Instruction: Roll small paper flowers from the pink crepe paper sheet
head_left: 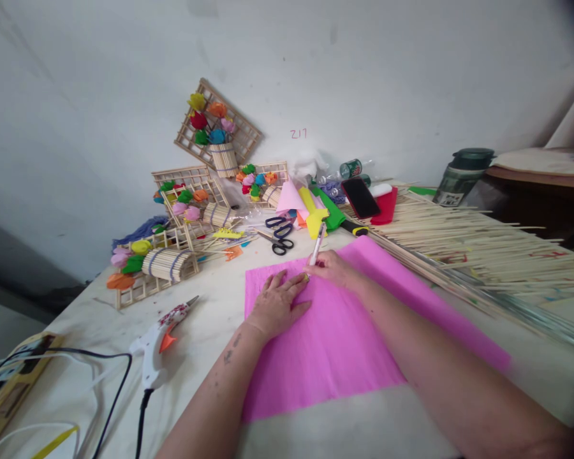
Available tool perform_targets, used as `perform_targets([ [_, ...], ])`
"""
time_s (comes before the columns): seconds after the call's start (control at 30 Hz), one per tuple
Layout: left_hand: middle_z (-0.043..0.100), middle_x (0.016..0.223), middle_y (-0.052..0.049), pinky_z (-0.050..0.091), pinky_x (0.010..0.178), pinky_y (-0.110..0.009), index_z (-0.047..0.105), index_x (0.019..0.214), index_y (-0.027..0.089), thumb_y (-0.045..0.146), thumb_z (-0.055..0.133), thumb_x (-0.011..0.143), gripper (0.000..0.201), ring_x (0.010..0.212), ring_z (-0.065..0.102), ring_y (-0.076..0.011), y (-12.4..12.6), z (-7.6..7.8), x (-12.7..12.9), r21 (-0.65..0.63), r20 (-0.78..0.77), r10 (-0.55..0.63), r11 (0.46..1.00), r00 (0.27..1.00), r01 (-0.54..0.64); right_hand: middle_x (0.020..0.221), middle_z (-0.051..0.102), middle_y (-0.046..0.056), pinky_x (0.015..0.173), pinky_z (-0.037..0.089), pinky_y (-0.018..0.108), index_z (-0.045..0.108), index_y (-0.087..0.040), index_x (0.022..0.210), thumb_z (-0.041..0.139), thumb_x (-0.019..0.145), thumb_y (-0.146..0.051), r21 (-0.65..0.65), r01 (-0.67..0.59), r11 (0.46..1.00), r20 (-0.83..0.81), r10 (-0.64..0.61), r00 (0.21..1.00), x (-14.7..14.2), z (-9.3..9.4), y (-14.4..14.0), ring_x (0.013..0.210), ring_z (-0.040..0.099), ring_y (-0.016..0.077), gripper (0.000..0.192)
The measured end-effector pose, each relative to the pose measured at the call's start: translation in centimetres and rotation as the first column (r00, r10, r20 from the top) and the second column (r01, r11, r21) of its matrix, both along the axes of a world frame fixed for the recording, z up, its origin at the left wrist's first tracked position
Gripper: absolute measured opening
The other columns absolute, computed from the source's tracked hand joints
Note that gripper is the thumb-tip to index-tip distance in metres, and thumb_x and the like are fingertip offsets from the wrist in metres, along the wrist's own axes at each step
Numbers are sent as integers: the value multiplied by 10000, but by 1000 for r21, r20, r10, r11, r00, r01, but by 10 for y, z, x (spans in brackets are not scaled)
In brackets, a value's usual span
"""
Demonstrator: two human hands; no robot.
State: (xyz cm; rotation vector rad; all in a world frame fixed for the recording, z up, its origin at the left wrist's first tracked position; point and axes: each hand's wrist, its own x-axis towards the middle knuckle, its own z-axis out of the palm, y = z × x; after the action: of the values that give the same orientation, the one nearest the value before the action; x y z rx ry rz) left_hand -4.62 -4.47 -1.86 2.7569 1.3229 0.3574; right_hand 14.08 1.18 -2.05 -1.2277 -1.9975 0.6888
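A large pink sheet of crepe paper [330, 344] lies flat on the white table [210, 319]. My left hand [276, 306] presses palm-down on its far left part, fingers spread. My right hand [333, 269] rests on the sheet's far edge and grips a white pen [316, 245], tip down on the paper, just beyond my left fingertips.
Scissors [280, 233] and folded coloured papers [310, 210] lie just beyond the sheet. A glue gun [160, 338] with its cord sits at left. Stick frames with paper flowers [191, 210] line the wall. A bed of thin sticks [473, 245], a phone [360, 197] and a jar [462, 175] fill the right.
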Motion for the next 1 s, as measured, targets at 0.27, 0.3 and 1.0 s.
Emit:
perform_targets([
  [0.27,484,1265,-46,191,1030,-503,315,1251,214,395,420,843,458,1276,236,-224,7,-8,-2,-64,125,38,998,991,-30,639,659,38,560,409,218,678,-148,670,587,698,-336,-33,-45,998,7,46,999,-1,5,-5,624,573,146,210],
  [0.3,491,1259,-50,188,1029,-507,292,1261,209,385,433,839,478,1278,232,-222,7,-9,-2,-62,131,36,998,991,-28,645,662,39,566,412,219,679,-149,670,589,697,-337,-30,-43,999,12,43,999,-1,4,-5,630,578,148,210],
  [1.0,495,1256,-55,209,1017,-503,228,1298,198,396,463,821,568,1263,257,-247,8,-10,-3,-77,139,49,996,989,-39,657,668,34,580,418,228,688,-164,709,580,709,-326,-16,-49,999,45,50,998,-2,3,-6,621,581,145,195],
])
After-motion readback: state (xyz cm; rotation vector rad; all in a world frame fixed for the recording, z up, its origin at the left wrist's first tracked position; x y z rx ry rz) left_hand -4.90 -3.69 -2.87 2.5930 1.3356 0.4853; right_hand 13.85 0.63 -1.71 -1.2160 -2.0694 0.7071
